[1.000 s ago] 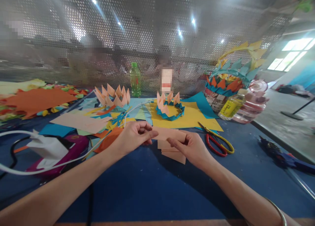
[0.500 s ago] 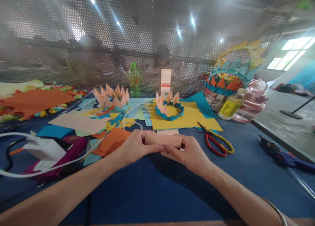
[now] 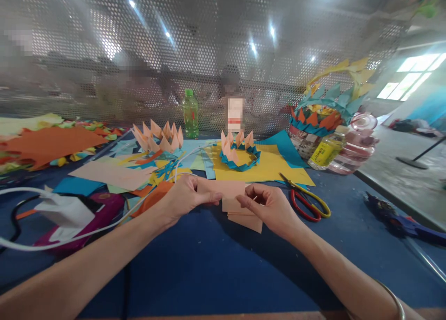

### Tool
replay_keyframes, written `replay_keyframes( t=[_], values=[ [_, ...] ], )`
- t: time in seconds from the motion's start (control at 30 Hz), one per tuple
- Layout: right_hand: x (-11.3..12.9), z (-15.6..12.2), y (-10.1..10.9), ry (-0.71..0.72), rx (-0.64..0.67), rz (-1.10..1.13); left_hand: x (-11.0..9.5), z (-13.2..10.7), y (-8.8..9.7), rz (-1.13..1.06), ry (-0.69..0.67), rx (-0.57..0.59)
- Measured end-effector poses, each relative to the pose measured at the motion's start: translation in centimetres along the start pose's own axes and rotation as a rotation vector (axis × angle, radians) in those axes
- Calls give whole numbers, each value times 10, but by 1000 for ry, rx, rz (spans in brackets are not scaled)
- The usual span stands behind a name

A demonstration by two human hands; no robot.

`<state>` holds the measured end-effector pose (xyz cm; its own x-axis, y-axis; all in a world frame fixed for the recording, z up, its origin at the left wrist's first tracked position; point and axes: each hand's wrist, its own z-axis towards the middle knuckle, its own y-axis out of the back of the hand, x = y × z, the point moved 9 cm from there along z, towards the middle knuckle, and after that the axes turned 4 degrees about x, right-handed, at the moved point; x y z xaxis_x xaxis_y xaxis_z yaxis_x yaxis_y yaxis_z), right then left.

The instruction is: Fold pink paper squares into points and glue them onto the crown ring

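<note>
My left hand [image 3: 186, 197] and my right hand [image 3: 268, 206] both pinch a small peach paper piece [image 3: 226, 189] just above the blue table [image 3: 209, 264]. The left fingers grip its left edge, the right fingers its right edge. Under the hands lies a small stack of peach paper rectangles [image 3: 245, 215]. Both hands are closed on the paper.
Red-and-yellow scissors [image 3: 306, 201] lie right of my right hand. A teal-and-peach paper crown [image 3: 240, 153] sits on yellow sheets [image 3: 272, 169]. A peach crown [image 3: 158, 136], green bottle [image 3: 191, 112], paper basket [image 3: 325, 111], yellow-labelled bottle [image 3: 327, 150], white charger with cable [image 3: 64, 208] and blue glue gun [image 3: 397, 218] surround.
Half a second ago the paper was curled over into a roll between my hands, held lower. Now it is flat again and raised slightly, with the stack beneath showing.
</note>
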<state>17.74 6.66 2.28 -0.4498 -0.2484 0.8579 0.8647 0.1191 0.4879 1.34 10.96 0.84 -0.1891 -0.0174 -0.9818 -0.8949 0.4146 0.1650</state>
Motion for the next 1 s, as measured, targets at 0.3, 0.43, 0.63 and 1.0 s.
replay_keyframes(
  t=[0.3,0.43,0.63,1.0],
  values=[
    [-9,3,16,-6,-111,102,-3,-1,12,-12,8,-76],
    [-2,0,0,-51,-22,84,-1,-3,-6,-12,-16,29],
    [-6,-1,-10,-56,18,21,9,-5,-22,22,4,122],
    [-19,3,12,-39,-138,48,4,3,-1,205,-18,23]
  ],
)
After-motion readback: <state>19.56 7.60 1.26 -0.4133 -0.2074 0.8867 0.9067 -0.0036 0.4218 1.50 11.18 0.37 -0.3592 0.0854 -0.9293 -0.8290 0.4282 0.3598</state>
